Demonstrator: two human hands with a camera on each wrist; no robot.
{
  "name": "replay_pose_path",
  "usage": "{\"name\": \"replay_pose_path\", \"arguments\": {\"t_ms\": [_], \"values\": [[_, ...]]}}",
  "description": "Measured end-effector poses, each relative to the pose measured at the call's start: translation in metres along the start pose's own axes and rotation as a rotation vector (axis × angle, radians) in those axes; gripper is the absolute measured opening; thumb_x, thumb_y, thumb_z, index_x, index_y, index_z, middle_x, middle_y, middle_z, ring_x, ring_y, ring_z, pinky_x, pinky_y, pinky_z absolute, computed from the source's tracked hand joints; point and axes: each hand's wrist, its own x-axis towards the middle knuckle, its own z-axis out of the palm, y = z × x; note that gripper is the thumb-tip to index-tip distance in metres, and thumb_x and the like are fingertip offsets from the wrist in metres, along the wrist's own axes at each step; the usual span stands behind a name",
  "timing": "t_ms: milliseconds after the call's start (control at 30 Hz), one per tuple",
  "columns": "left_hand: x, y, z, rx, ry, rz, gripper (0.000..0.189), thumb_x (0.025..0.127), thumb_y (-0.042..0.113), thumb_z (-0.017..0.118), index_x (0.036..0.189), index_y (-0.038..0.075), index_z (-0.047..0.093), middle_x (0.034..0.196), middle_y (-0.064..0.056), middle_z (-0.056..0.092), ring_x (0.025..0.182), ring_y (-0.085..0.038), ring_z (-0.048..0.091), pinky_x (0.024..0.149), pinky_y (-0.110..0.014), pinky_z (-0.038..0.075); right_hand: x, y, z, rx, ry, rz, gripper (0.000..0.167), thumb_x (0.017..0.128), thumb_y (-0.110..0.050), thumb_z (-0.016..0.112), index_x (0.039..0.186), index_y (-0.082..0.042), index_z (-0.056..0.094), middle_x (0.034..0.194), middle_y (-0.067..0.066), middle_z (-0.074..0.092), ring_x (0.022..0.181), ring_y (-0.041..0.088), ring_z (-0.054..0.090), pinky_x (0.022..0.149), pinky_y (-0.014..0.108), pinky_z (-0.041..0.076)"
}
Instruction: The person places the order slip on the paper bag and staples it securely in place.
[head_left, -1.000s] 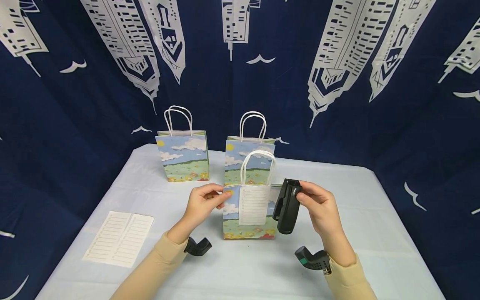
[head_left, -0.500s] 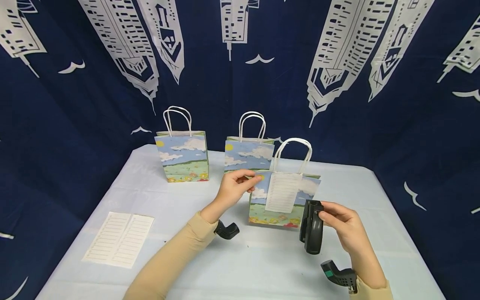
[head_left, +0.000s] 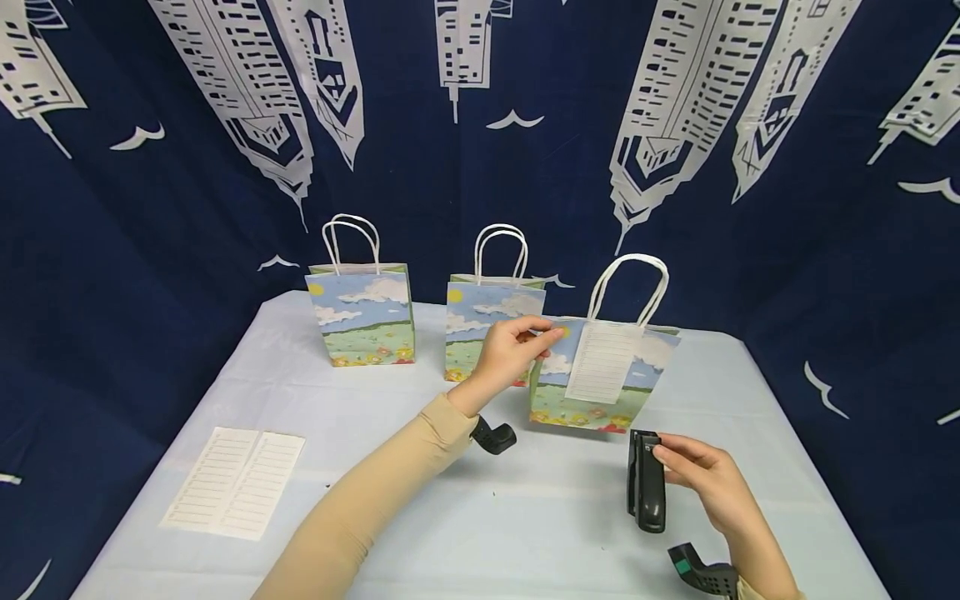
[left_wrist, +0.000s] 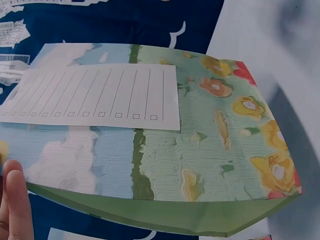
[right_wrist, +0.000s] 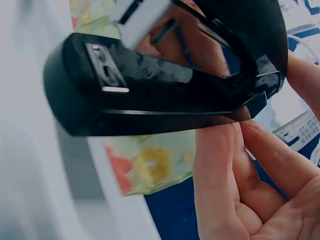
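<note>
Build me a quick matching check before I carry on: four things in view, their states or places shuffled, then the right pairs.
Things:
1. Stapler
2. Rightmost bag
3. Loose lined paper
4. Leftmost bag

States or places:
A. Lying flat on the table
B. Held in the right hand
C. Standing upright, touched by neither hand
D. Held near a top corner by the left hand

Pairs: 1-B, 2-D, 3-A, 4-C

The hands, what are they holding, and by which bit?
The left hand pinches the nearest bag near its upper left corner; the right hand holds a stapler by its hinge end.
</note>
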Motion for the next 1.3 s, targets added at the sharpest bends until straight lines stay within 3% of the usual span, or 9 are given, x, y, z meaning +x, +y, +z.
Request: {"name": "replay_pose_path", "arguments": {"t_ms": [67,133,333,567,800,1100,1300], "values": [[0.006,-0.001,0.004,0.001,0.000,-0.010,0.026,0.087,0.021,0.069,0.104,0.002,0.070,0.090,-0.012,0.070,0.071,-0.022,0.066,0.068,-0.030,0.054,0.001,0.004,-0.001,-0.031,-0.004,0.055,0.032,0.093,-0.012,0.060,0.117,0.008,0.061,0.096,-0.017,0.063,0.084,0.001,0.060,0.069,0.027,0.053],[0.010,-0.002,0.007,0.006,-0.003,-0.010,0.026,0.088,0.022,0.068,0.105,0.003,0.069,0.091,-0.012,0.070,0.072,-0.023,0.066,0.069,-0.029,0.054,0.002,0.008,-0.002,-0.050,-0.014,0.110,0.044,0.093,-0.017,0.061,0.121,0.015,0.053,0.099,-0.012,0.062,0.085,0.000,0.059,0.071,0.028,0.053],[0.022,-0.007,0.014,0.046,-0.006,0.010,0.024,0.089,0.020,0.067,0.105,0.003,0.069,0.086,-0.010,0.070,0.069,-0.019,0.066,0.066,-0.026,0.054,0.004,0.021,-0.005,-0.073,-0.045,0.230,0.050,0.092,-0.023,0.062,0.123,0.014,0.052,0.109,0.007,0.063,0.085,0.005,0.060,0.075,0.031,0.053],[0.035,-0.013,0.023,0.065,0.001,-0.028,0.024,0.089,0.020,0.067,0.106,0.004,0.069,0.086,-0.007,0.071,0.067,-0.015,0.065,0.069,-0.038,0.055,0.007,0.037,-0.012,-0.094,-0.100,0.304,0.055,0.093,-0.027,0.060,0.125,0.016,0.049,0.120,0.022,0.057,0.091,0.013,0.060,0.078,0.035,0.054],[0.049,-0.020,0.031,0.051,-0.001,-0.024,0.023,0.090,0.017,0.065,0.105,0.001,0.068,0.090,-0.010,0.069,0.068,-0.017,0.065,0.065,-0.023,0.054,0.011,0.049,-0.015,-0.088,-0.109,0.338,0.059,0.093,-0.030,0.059,0.126,0.017,0.048,0.119,0.024,0.057,0.095,0.022,0.060,0.078,0.035,0.054],[0.057,-0.025,0.033,0.152,0.006,-0.042,0.022,0.092,0.016,0.063,0.107,0.000,0.068,0.093,-0.010,0.070,0.068,-0.013,0.065,0.063,-0.018,0.052,0.011,0.061,-0.017,-0.147,-0.140,0.397,0.058,0.093,-0.032,0.058,0.119,0.019,0.052,0.110,0.021,0.062,0.091,0.022,0.061,0.074,0.033,0.055],[0.057,-0.030,0.037,0.169,0.015,-0.070,0.022,0.093,0.016,0.062,0.107,0.000,0.068,0.092,-0.011,0.070,0.070,-0.017,0.067,0.063,-0.017,0.051,0.011,0.063,-0.018,-0.173,-0.173,0.428,0.059,0.092,-0.034,0.059,0.117,0.019,0.054,0.114,0.025,0.059,0.093,0.024,0.061,0.075,0.035,0.055]]}}
